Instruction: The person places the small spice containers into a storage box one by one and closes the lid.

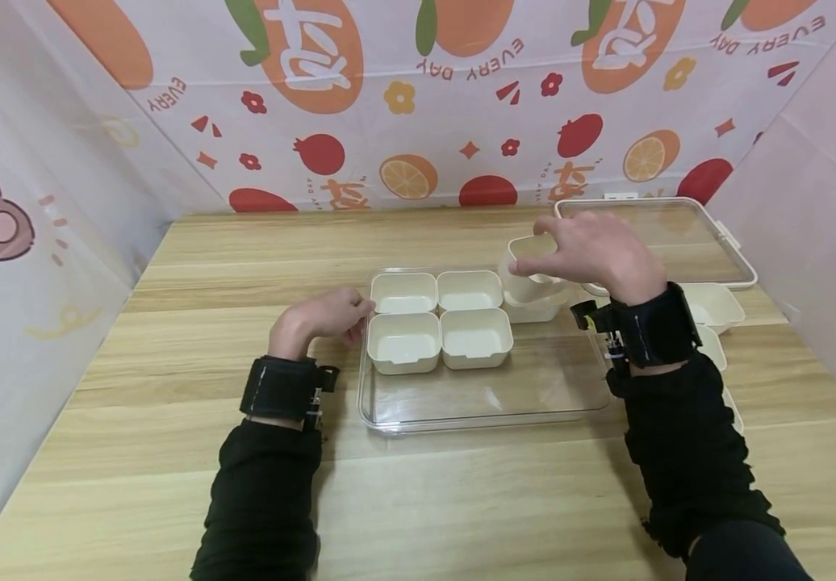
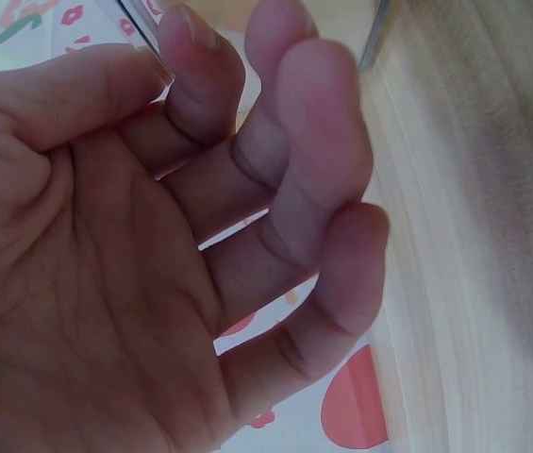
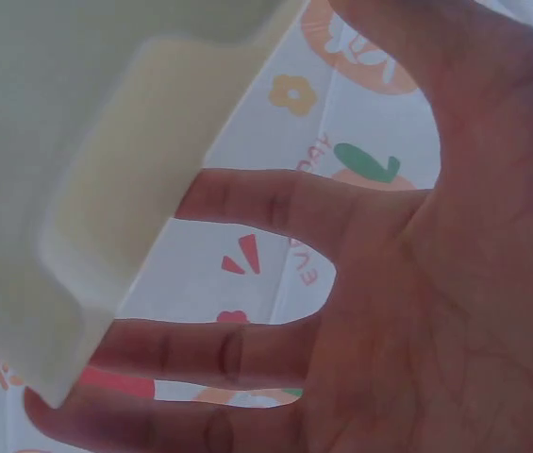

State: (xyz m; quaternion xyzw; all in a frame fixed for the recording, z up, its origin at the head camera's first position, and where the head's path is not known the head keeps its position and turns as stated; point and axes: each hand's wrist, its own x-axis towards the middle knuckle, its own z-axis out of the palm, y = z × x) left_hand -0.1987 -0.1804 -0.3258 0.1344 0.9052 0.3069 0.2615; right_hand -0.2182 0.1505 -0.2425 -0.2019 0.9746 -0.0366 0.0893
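Observation:
A clear plastic box (image 1: pixel 491 403) lies on the wooden table, with several small cream bins (image 1: pixel 403 343) in two rows in its left and rear part. My right hand (image 1: pixel 592 250) grips a cream bin (image 1: pixel 530 262) by its sides, tilted over another cream bin (image 1: pixel 537 308) in the rear row. In the right wrist view, thumb and fingers span this held bin (image 3: pixel 106 170). At the box's left edge is my left hand (image 1: pixel 327 315). The left wrist view shows its thumb and index finger (image 2: pixel 195 47) pinching the clear wall, the other fingers loosely bent.
A clear lid with a white rim (image 1: pixel 737 266) lies at the back right. More cream bins (image 1: pixel 712 307) stand on the table at the right, partly hidden by my right forearm. A printed cloth (image 1: pixel 447 105) hangs behind the table (image 1: pixel 171 363).

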